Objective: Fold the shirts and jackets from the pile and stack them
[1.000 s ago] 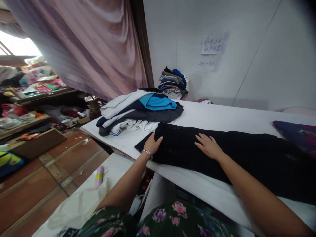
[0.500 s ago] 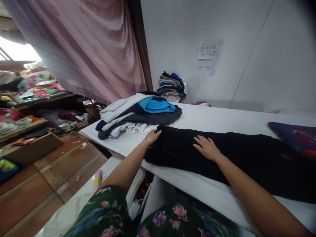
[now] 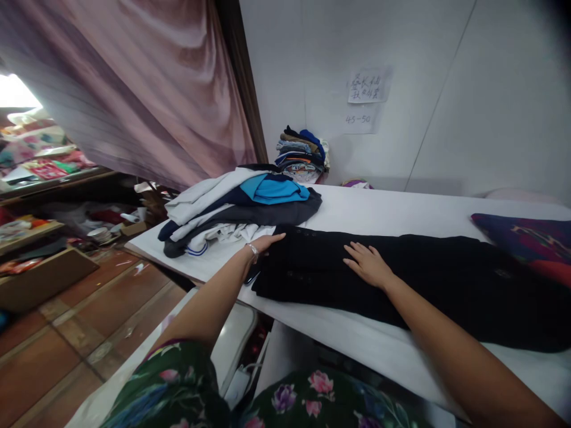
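A long black garment [image 3: 428,273], perhaps trousers, lies stretched out flat along the white table [image 3: 392,211]. At its left end, my left hand [image 3: 264,244] holds the edge, the thumb on top of the cloth and the other fingers mostly hidden. My right hand [image 3: 366,264] rests palm down on the middle of the garment, fingers spread. Just beyond my left hand is a loose heap of clothes [image 3: 232,205] in white, grey, navy and bright blue.
A stack of folded clothes [image 3: 301,154] stands against the wall at the back. A purple patterned cloth [image 3: 521,235] lies at the right. Paper notes [image 3: 363,101] hang on the wall. Below the table's front edge is a white stool [image 3: 234,339]. A pink curtain [image 3: 178,89] hangs at the left.
The view has turned slightly, shifting the scene leftward. My left hand has stretched its fingers a little more over the garment's end. My right hand stays flat on the cloth.
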`<action>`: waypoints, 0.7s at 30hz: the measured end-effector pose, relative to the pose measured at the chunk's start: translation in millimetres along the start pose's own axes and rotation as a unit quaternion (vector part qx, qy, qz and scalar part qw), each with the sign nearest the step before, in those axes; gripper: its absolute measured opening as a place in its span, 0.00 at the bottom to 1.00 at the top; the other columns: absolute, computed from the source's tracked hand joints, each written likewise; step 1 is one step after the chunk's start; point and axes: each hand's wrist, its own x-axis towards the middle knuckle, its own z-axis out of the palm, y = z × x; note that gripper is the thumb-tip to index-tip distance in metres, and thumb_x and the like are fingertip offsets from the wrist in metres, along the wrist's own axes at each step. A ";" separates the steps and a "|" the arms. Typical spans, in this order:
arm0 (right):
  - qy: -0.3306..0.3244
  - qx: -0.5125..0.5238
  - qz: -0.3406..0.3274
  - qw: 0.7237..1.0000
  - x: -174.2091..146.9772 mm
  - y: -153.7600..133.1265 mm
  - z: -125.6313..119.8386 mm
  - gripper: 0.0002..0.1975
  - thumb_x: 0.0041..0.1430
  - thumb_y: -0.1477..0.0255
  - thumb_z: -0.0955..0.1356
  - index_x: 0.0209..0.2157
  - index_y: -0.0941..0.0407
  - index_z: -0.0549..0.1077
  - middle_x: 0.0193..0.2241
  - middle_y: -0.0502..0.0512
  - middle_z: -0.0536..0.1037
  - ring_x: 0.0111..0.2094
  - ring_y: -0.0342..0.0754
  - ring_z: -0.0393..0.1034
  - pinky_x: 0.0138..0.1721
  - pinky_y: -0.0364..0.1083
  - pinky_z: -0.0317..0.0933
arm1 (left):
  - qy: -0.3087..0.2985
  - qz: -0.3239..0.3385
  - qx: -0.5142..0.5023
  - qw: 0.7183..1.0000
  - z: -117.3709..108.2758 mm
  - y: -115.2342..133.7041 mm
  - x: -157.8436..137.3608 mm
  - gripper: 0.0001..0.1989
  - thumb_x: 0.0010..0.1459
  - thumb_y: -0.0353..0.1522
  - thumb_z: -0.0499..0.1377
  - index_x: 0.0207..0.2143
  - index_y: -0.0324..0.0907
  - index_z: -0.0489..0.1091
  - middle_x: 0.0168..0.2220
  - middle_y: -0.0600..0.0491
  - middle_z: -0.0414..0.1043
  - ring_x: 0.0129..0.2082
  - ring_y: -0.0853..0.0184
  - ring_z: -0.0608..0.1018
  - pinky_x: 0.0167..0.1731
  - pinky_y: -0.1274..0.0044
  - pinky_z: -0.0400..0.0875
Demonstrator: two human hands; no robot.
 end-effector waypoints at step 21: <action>-0.013 0.105 0.012 0.994 14.2 -31.0 -28.9 0.32 0.64 0.51 0.54 0.64 0.51 0.54 0.66 0.61 0.48 0.67 0.55 0.40 0.62 0.63 0.36 | 0.150 0.204 0.236 0.938 -20.7 73.7 3.1 0.46 0.46 0.29 0.66 0.65 0.45 0.49 0.55 0.48 0.69 0.52 0.57 0.73 0.53 0.71 0.65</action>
